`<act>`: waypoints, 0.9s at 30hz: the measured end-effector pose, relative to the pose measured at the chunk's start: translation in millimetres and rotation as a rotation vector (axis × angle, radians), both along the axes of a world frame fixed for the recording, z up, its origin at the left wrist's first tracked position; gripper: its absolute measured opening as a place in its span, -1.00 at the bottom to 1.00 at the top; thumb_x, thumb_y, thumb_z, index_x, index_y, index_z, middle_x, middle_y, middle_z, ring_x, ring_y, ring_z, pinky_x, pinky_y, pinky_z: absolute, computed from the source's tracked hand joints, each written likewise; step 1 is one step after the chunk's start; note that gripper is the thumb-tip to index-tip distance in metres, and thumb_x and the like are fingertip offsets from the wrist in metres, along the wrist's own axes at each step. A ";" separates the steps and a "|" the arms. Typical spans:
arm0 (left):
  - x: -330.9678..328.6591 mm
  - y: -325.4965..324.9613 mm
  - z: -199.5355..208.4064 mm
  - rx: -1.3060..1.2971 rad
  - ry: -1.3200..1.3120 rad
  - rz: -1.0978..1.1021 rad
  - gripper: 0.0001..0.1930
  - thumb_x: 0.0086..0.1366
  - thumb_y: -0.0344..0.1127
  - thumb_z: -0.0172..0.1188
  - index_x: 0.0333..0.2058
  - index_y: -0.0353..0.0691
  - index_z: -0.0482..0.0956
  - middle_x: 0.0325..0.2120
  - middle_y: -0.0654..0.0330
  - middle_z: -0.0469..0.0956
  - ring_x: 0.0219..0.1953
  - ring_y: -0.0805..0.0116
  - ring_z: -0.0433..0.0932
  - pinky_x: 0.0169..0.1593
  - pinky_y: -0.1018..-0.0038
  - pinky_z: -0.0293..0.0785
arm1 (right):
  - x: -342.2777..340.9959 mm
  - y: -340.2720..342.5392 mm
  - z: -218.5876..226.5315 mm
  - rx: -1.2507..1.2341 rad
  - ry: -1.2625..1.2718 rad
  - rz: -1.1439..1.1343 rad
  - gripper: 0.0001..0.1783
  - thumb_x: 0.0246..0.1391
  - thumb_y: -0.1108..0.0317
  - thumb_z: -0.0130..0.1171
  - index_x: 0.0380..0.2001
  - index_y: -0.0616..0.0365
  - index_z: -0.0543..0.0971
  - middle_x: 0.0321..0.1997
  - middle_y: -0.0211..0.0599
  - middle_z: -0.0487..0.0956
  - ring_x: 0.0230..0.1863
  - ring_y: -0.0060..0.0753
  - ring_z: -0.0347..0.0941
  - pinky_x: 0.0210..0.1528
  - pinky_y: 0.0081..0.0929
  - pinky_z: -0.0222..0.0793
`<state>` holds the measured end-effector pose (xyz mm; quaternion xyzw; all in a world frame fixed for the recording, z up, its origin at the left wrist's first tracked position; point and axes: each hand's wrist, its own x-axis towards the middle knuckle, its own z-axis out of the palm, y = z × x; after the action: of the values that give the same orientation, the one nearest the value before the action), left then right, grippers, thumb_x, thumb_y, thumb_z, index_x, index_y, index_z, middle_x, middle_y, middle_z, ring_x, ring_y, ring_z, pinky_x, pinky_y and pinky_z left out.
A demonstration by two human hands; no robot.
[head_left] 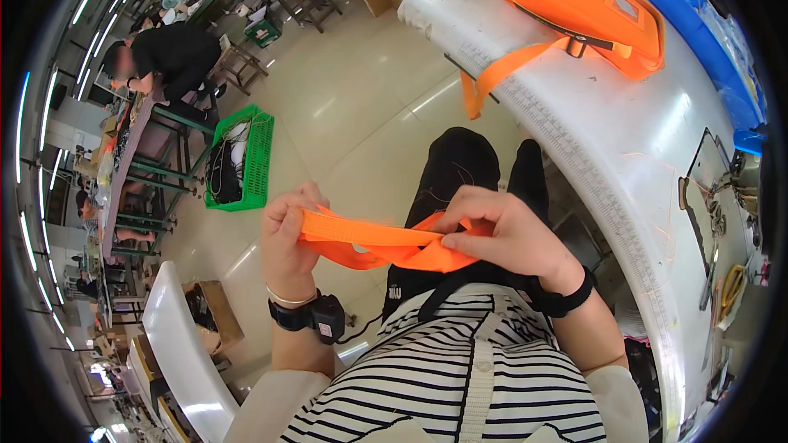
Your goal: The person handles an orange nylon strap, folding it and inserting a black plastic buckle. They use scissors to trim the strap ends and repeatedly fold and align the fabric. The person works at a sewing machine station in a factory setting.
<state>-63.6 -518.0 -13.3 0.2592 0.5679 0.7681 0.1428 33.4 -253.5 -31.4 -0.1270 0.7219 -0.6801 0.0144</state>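
An orange fabric strap (369, 234) is stretched between my two hands above my lap, its lower part folded and looped. My left hand (289, 234) is closed round one end, thumb on top. At the other end my right hand (513, 234) pinches the folded orange fabric between thumb and fingers. What lies inside the folds is hidden. To the far right, an orange bag (583, 8) with a white cross rests on the white work table (607, 139), and its loose strap (492, 82) hangs over the table edge.
A sewing machine plate (710, 189) and yellow-handled scissors (730, 291) are on the table's right side, with a blue bin (706, 41) behind. A green crate (261, 156) stands on the floor at left. A person (176, 57) bends over a bench beyond it.
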 end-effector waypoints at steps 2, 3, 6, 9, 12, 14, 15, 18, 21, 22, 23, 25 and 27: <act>4.5 1.5 -1.3 0.055 -0.038 -0.019 -0.65 0.29 -0.06 0.10 -0.49 -0.24 0.41 -0.56 0.28 0.24 -0.55 0.48 0.19 -0.47 0.59 0.14 | 2.3 -5.7 0.6 0.068 -0.032 0.039 -0.85 -0.03 0.47 0.21 -0.34 0.26 0.58 -0.40 -0.34 0.44 -0.36 -0.47 0.39 -0.30 -0.56 0.32; 7.5 3.5 -2.1 0.058 -0.037 -0.025 -0.64 0.29 -0.05 0.10 -0.50 -0.23 0.41 -0.55 0.28 0.25 -0.55 0.48 0.19 -0.48 0.59 0.15 | 2.2 -8.4 -3.5 0.107 0.004 0.039 -0.85 -0.03 0.47 0.19 -0.33 0.27 0.56 -0.38 -0.30 0.44 -0.37 -0.43 0.40 -0.30 -0.54 0.33; 14.8 3.2 -3.2 0.070 -0.039 -0.045 -0.62 0.26 -0.03 0.14 -0.53 -0.25 0.42 -0.56 0.26 0.28 -0.55 0.47 0.24 -0.49 0.59 0.15 | 3.2 -17.4 -7.3 0.094 -0.007 -0.087 -0.85 -0.03 0.48 0.18 -0.34 0.27 0.53 -0.39 -0.28 0.44 -0.38 -0.42 0.41 -0.32 -0.55 0.33; 16.0 -8.0 -8.6 0.058 -0.067 -0.090 -0.60 0.20 -0.06 0.21 -0.57 -0.33 0.46 -0.60 0.23 0.33 -0.55 0.46 0.30 -0.49 0.58 0.16 | 4.1 -16.7 -3.6 -0.276 -0.229 -0.136 -0.93 0.04 0.53 0.11 -0.37 0.28 0.52 -0.38 -0.36 0.49 -0.37 -0.58 0.39 -0.34 -0.62 0.31; 10.6 -26.6 -11.4 -0.060 -0.089 -0.148 -0.65 0.16 -0.16 0.23 -0.59 -0.35 0.46 -0.62 0.21 0.36 -0.55 0.45 0.32 -0.47 0.57 0.19 | 4.0 -10.3 -9.6 -0.510 -0.201 -0.121 -0.94 0.06 0.57 0.07 -0.38 0.27 0.52 -0.34 -0.40 0.49 -0.33 -0.66 0.36 -0.29 -0.66 0.29; 8.3 -32.6 -15.6 -0.196 -0.060 -0.148 -0.70 0.13 -0.23 0.23 -0.59 -0.37 0.46 -0.64 0.20 0.36 -0.54 0.45 0.33 -0.45 0.56 0.21 | 5.5 -8.2 -7.5 -0.661 -0.140 -0.049 -0.94 0.01 0.57 0.08 -0.39 0.27 0.51 -0.32 -0.30 0.46 -0.27 -0.52 0.34 -0.20 -0.60 0.26; 7.5 -34.0 -19.9 -0.271 -0.038 -0.150 -0.72 0.13 -0.21 0.22 -0.55 -0.34 0.47 -0.59 0.19 0.38 -0.50 0.43 0.34 -0.41 0.54 0.23 | 7.1 -8.3 -3.0 -0.705 -0.142 -0.009 -0.94 -0.01 0.56 0.08 -0.40 0.27 0.51 -0.33 -0.26 0.45 -0.27 -0.47 0.33 -0.18 -0.56 0.25; 9.2 -25.1 -24.3 -0.459 0.084 -0.098 -0.80 0.15 -0.25 0.17 -0.45 -0.30 0.53 -0.48 0.17 0.44 -0.35 0.34 0.39 -0.25 0.47 0.29 | 7.6 -7.1 -3.4 -0.652 -0.161 0.047 -0.95 -0.01 0.55 0.08 -0.42 0.27 0.50 -0.34 -0.27 0.44 -0.28 -0.47 0.32 -0.19 -0.55 0.25; 28.2 6.8 -8.0 -0.594 0.325 0.049 -0.89 0.14 -0.39 0.14 -0.38 -0.28 0.57 -0.41 0.18 0.50 -0.20 0.24 0.46 -0.05 0.37 0.28 | 8.4 -9.4 6.3 -0.507 -0.194 -0.050 -0.93 -0.03 0.61 0.07 -0.42 0.28 0.50 -0.32 -0.31 0.44 -0.30 -0.52 0.32 -0.23 -0.60 0.25; 32.8 13.8 -1.8 -0.651 0.411 0.073 -0.89 0.14 -0.40 0.15 -0.36 -0.26 0.58 -0.37 0.17 0.51 -0.17 0.21 0.46 -0.01 0.35 0.26 | 8.1 -10.7 8.1 -0.445 -0.190 -0.078 -0.92 -0.03 0.63 0.07 -0.42 0.28 0.51 -0.32 -0.32 0.44 -0.31 -0.54 0.32 -0.24 -0.62 0.25; 36.6 20.2 4.5 -0.711 0.497 0.098 -0.88 0.13 -0.42 0.16 -0.33 -0.25 0.59 -0.34 0.16 0.53 -0.13 0.18 0.46 0.03 0.32 0.24 | 8.4 -12.8 10.3 -0.400 -0.154 -0.080 -0.90 -0.05 0.65 0.08 -0.42 0.28 0.51 -0.32 -0.33 0.44 -0.31 -0.56 0.32 -0.25 -0.63 0.25; 42.7 30.3 13.8 -0.691 0.494 0.041 -0.86 0.09 -0.43 0.21 -0.33 -0.25 0.59 -0.37 0.15 0.53 -0.21 0.17 0.48 -0.04 0.34 0.30 | 9.0 -19.6 12.5 -0.309 -0.080 -0.077 -0.86 -0.09 0.69 0.10 -0.42 0.27 0.51 -0.31 -0.34 0.44 -0.30 -0.59 0.32 -0.28 -0.65 0.26; 46.7 36.8 12.4 -0.691 0.516 0.033 -0.83 0.05 -0.45 0.26 -0.33 -0.26 0.59 -0.40 0.15 0.54 -0.29 0.19 0.49 -0.14 0.37 0.35 | 3.3 -23.3 9.3 -0.172 0.156 -0.106 -0.84 -0.11 0.64 0.18 -0.39 0.22 0.50 -0.35 -0.39 0.42 -0.40 -0.62 0.32 -0.36 -0.69 0.24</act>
<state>-17.0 -481.2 -1.0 0.3705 0.8129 0.4451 0.0623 36.8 -276.7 -22.1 -0.1417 0.6654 -0.7275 -0.0887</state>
